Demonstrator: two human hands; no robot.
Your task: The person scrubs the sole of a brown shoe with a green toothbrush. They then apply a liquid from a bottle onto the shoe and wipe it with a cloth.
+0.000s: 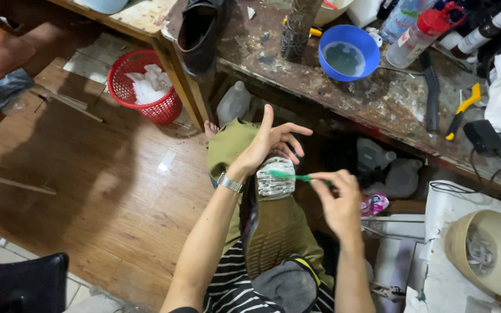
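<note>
A shoe (271, 232) lies sole up on my lap, its heel covered in white foam (275, 184). My left hand (271, 142), with a metal watch on the wrist, steadies the heel end from behind, fingers spread. My right hand (338, 197) pinches a green toothbrush (288, 175) whose head rests on the foamy heel. My knee in olive trousers (230, 142) sticks out beyond the shoe.
A worn workbench (343, 87) runs across the top with a blue bowl (348, 52) of water, a dark shoe (199, 32), bottles and a yellow-handled tool (462, 110). A red basket (143, 87) stands on the wooden floor at left. A tan bowl (488, 255) sits at lower right.
</note>
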